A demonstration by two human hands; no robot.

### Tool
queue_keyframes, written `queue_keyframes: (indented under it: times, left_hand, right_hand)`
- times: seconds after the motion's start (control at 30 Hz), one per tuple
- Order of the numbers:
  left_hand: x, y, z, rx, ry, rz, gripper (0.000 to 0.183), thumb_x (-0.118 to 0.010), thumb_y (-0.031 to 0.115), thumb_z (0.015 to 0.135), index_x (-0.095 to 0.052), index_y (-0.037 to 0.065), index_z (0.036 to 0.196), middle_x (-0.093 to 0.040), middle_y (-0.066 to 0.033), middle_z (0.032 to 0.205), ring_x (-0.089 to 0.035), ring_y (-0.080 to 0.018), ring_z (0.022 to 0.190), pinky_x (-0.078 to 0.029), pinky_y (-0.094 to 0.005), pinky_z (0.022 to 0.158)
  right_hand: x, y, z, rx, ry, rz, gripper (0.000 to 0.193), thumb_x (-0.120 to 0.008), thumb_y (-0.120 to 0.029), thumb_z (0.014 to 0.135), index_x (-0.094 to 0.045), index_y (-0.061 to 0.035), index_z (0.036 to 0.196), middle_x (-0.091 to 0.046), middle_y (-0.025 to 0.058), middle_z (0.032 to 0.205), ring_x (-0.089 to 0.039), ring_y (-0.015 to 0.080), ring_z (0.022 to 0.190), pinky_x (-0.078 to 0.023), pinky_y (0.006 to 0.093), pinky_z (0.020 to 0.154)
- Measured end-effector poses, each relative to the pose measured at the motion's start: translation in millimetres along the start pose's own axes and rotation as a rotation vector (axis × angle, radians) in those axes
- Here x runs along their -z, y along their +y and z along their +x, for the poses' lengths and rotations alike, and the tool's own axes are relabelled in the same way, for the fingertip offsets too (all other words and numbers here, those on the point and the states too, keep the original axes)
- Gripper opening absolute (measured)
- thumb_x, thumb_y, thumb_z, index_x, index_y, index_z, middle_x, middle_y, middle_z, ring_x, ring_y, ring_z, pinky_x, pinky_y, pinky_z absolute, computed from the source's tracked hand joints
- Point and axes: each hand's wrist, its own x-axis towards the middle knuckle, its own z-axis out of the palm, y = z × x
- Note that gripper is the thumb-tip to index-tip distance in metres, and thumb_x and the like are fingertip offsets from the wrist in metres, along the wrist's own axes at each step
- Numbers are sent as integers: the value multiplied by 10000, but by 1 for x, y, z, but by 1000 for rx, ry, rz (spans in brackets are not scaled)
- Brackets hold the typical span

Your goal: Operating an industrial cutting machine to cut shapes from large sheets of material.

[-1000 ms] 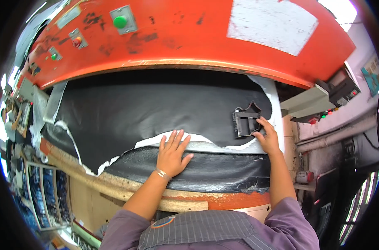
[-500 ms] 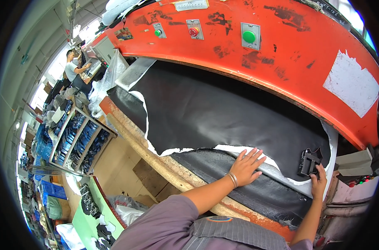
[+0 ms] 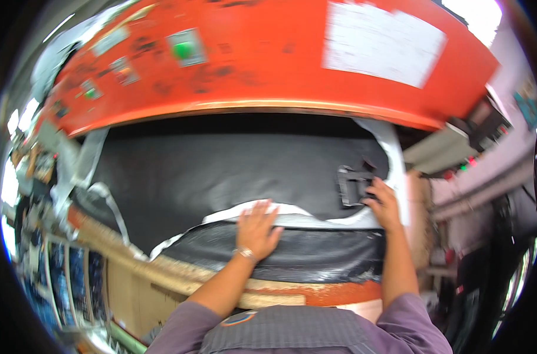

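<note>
A large sheet of black leather-like material lies under the orange machine beam, with a ragged white edge along its near side. My left hand rests palm down on that near edge, fingers spread, holding nothing. Toward the sheet's right end stands a dark metal cutting die, an open frame with inner bars. My right hand has its fingers curled at the die's right side. Motion blur softens the fingertips there. A folded-over black strip of the material hangs nearer to me, below my left hand.
The orange beam spans the far side, with a green button and a white paper patch. A worn wooden edge borders the near side. Racks of blue items stand at left; another person is far left.
The view has swung to the right, so the beam and sheet appear further left and more level. Both hands stay at about the same places on the material, my right hand still at the die.
</note>
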Motion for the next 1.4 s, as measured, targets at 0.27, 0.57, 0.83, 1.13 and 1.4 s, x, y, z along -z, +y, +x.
queue_keyframes:
  times: [0.27,0.57,0.83,1.13,1.4]
  left_hand:
    - [-3,6,4,-31,26,-18,525,-654,264,779,-550,120,1273,-440,-119,1414,-333,-309,1350,-172,-512,1097]
    - [-6,6,4,-31,44,1,518,-662,253,771,-560,114,1259,-456,-121,1398,-346,-315,1340,-183,-506,1090]
    - [-7,8,4,-37,54,13,522,-664,241,764,-559,109,1258,-457,-124,1398,-346,-318,1340,-181,-507,1092]
    - [-3,25,14,-200,-11,-84,611,-685,226,746,-500,7,1286,-479,-179,1361,-417,-321,1299,-124,-499,1126]
    - [-35,104,122,-81,-308,-187,1129,-801,407,636,-168,-80,1435,-317,-259,1453,-247,-330,1398,-94,-457,1152]
  right_hand:
    - [9,-7,-3,71,67,-111,273,-739,-248,732,-649,-121,956,-620,149,1187,-505,297,1212,-384,407,984]
    - [7,-6,-2,101,65,-123,260,-721,-268,753,-642,-123,953,-623,126,1184,-505,285,1211,-383,402,984]
    - [7,-3,-4,105,85,-100,284,-712,-240,767,-649,-131,1021,-621,124,1186,-511,289,1194,-387,403,983]
    - [14,0,-12,-81,88,86,518,-707,-156,776,-537,-66,1258,-575,145,1246,-528,315,1139,-393,401,996]
    - [4,-4,-22,-82,102,-149,494,-659,-238,828,-536,-47,1266,-557,179,1265,-496,287,1207,-311,432,1055]
